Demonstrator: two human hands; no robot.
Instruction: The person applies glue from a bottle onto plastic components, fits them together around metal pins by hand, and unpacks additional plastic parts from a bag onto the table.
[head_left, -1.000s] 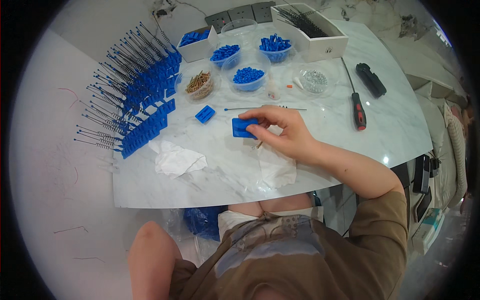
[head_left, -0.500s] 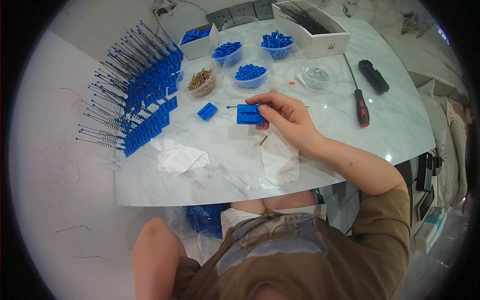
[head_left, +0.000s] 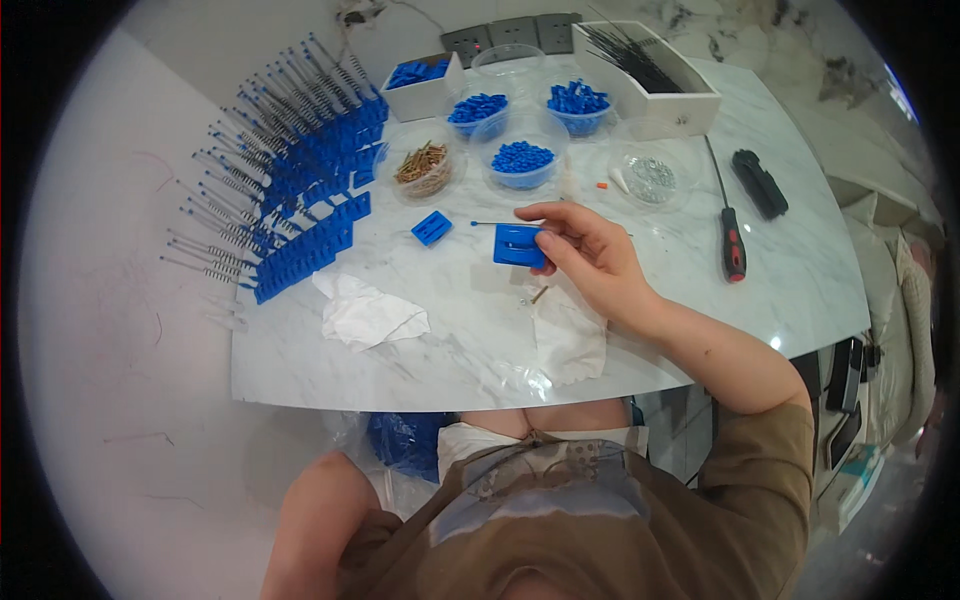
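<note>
My right hand (head_left: pixel 595 255) is closed over the middle of the table, thumb and fingers pinching a flat blue plastic block (head_left: pixel 515 246) with a slot in it. A thin dark rod with a blue tip (head_left: pixel 475 223) runs along the block's upper edge and under my fingers. To the left lies a second, smaller-looking blue block (head_left: pixel 432 229). Below the hand, a brass-coloured screw (head_left: pixel 540 295) and a tiny clear or metal bit rest beside a white tissue (head_left: pixel 570 340). Of my left arm (head_left: pixel 325 500) only the bent elbow part shows; that hand is out of sight.
Rows of blue blocks with springy rods (head_left: pixel 310 235) line the left edge. Tubs of blue parts (head_left: pixel 522 160), screws (head_left: pixel 424 170) and silvery pieces (head_left: pixel 652 178) stand behind, with a white box of rods (head_left: pixel 690 105). A screwdriver (head_left: pixel 734 250) lies right; another tissue (head_left: pixel 370 315) left.
The view has shifted slightly, so the table things sit a little further right. My right hand still holds the blue block and rod, with the block turned to a flatter-looking face.
</note>
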